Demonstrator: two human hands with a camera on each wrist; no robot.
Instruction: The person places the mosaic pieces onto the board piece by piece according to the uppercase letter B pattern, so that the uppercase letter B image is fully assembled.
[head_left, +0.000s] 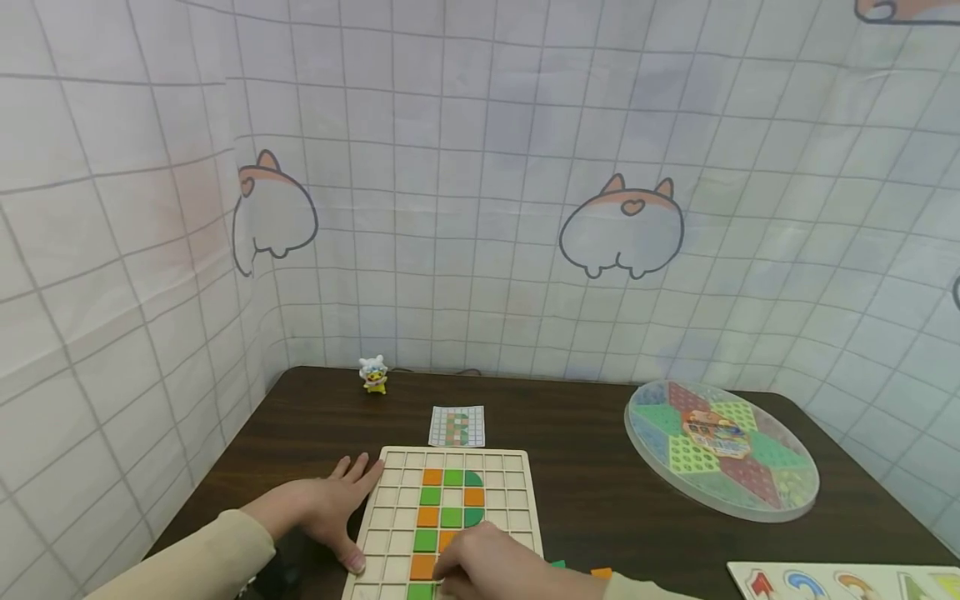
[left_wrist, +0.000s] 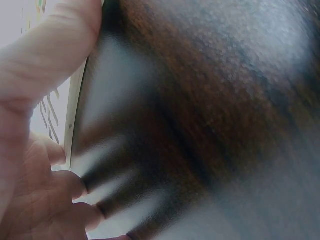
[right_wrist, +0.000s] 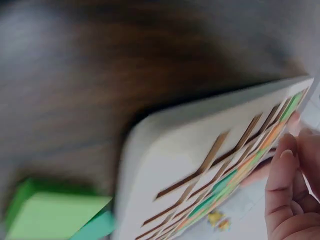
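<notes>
A pale wooden grid board [head_left: 513,481] lies on the dark table, with orange tiles [head_left: 432,477], bright green tiles [head_left: 453,477] and dark green rounded tiles [head_left: 473,478] set in its cells. My left hand [head_left: 330,510] is spread along the board's left side, thumb on its edge and fingers extended. Over the lower middle cells, my right hand [head_left: 491,568] has its fingers curled down beside the tile column. Its fingertips [right_wrist: 286,152] are close to the board surface in the right wrist view; whether they pinch a tile is hidden.
Loose green [right_wrist: 57,215] and teal [right_wrist: 97,226] pieces lie right of the board. Behind it are a printed pattern card [head_left: 457,427] and a small figurine [head_left: 373,375]. A round star-patterned game board [head_left: 720,450] sits at right, a number puzzle board [head_left: 847,582] at front right.
</notes>
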